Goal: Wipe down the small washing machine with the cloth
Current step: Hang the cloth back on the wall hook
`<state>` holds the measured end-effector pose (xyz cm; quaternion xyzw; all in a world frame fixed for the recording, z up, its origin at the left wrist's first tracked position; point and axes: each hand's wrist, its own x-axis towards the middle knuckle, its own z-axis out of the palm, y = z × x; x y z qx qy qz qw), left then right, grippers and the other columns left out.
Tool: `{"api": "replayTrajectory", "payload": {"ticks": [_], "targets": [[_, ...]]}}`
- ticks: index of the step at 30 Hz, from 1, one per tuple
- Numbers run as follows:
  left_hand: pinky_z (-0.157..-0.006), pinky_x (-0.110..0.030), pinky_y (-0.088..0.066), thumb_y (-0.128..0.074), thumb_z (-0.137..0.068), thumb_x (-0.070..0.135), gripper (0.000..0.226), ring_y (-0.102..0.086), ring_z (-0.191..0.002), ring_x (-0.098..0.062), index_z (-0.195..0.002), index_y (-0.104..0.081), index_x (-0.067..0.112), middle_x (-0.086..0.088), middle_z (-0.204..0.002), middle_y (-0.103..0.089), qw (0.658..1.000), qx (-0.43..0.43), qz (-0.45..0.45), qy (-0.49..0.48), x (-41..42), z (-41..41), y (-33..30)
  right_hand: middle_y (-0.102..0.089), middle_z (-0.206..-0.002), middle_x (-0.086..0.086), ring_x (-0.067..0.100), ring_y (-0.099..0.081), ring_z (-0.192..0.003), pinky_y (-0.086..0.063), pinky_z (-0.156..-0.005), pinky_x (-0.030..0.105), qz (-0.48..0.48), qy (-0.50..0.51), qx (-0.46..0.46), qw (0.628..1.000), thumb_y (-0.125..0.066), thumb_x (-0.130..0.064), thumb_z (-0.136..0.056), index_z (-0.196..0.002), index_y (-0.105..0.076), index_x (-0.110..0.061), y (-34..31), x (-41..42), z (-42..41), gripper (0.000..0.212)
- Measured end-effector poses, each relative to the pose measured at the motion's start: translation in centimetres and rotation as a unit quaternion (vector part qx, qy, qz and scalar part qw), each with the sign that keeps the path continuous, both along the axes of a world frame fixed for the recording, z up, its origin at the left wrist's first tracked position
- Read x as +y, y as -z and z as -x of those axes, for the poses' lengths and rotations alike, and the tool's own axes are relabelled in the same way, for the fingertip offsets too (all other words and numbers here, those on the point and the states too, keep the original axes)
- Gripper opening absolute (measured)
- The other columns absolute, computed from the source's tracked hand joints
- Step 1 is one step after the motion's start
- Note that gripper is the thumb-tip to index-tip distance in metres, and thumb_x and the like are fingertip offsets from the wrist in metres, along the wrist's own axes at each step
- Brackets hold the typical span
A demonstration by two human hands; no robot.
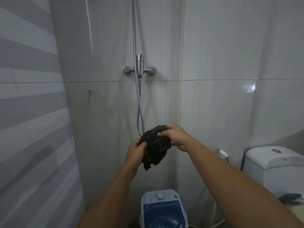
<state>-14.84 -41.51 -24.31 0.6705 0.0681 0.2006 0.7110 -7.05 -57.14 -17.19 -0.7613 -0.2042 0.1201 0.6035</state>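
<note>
A dark, crumpled cloth [155, 145] is held up in front of the tiled wall, well above the machine. My left hand [134, 153] grips its lower left side and my right hand [176, 137] pinches its upper right edge. The small washing machine [162, 209] stands on the floor at the bottom centre, pale blue-white with a white dial and a dark blue see-through lid. Both forearms reach up from the lower frame, and my right forearm crosses just right of the machine.
A shower mixer [139, 69] with a metal hose [139, 104] hangs on the wall behind the cloth. A white toilet cistern [271, 163] stands at the right, with a spray nozzle [222, 153] beside it. A striped wall [32, 129] closes the left side.
</note>
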Motion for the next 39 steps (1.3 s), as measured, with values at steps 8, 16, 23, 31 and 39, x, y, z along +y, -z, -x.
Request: {"api": "replayTrajectory", "payload": {"ticks": [8, 16, 23, 31, 39], "targets": [[-0.099, -0.045, -0.048, -0.046, -0.094, 0.042, 0.035, -0.057, -0.125, -0.019, -0.125, -0.062, 0.037, 0.006, -0.134, -0.063, 0.996, -0.083, -0.034, -0.023, 6.3, -0.4, -2.8, -0.074, -0.092, 0.005, 0.015, -0.074, -0.076, -0.057, -0.064, 0.024, 0.069, -0.189, -0.010, 0.980, -0.052, -0.005, -0.100, -0.120, -0.068, -0.011, -6.3, 2.9, 0.6, 0.027], [-0.100, -0.052, -0.051, -0.066, -0.089, 0.019, 0.022, -0.070, -0.107, -0.032, -0.112, -0.067, 0.020, -0.011, -0.109, -0.075, 0.988, -0.036, -0.135, 0.071, 12.4, -0.5, -6.3, -0.073, -0.109, 0.012, 0.024, -0.074, -0.093, -0.061, -0.084, 0.036, 0.204, -0.215, -0.131, 0.946, -0.062, -0.011, -0.097, -0.124, -0.069, -0.015, -11.4, 7.4, -2.8, 0.028], [-0.095, -0.035, -0.053, -0.055, -0.094, 0.041, 0.039, -0.066, -0.102, -0.007, -0.133, -0.052, 0.044, 0.010, -0.110, -0.071, 0.839, -0.061, -0.531, -0.099, 20.7, 0.1, -10.4, -0.074, -0.111, 0.002, 0.017, -0.071, -0.101, -0.058, -0.086, 0.027, 0.262, -0.205, -0.257, 0.907, -0.063, -0.016, -0.097, -0.124, -0.070, -0.022, -11.2, 14.5, -5.3, 0.028], [-0.067, -0.021, -0.039, -0.045, -0.084, 0.052, 0.026, -0.053, -0.085, -0.009, -0.104, -0.056, 0.040, 0.011, -0.088, -0.053, 0.740, -0.026, -0.646, -0.186, 32.2, -1.8, -11.6, -0.073, -0.106, 0.007, 0.022, -0.068, -0.101, -0.052, -0.086, 0.028, 0.229, -0.211, -0.337, 0.888, -0.056, -0.017, -0.099, -0.112, -0.073, -0.014, -9.6, 27.6, -9.3, 0.022], [-0.053, -0.026, -0.037, -0.049, -0.096, 0.024, 0.009, -0.053, -0.054, -0.012, -0.091, -0.052, 0.030, 0.003, -0.061, -0.057, 0.768, -0.036, -0.594, -0.237, 41.8, -8.3, -13.8, -0.071, -0.118, 0.008, 0.025, -0.064, -0.108, -0.047, -0.089, 0.027, 0.182, -0.097, -0.470, 0.858, -0.050, -0.009, -0.097, -0.119, -0.072, -0.014, -9.9, 38.8, -14.6, 0.032]]}}
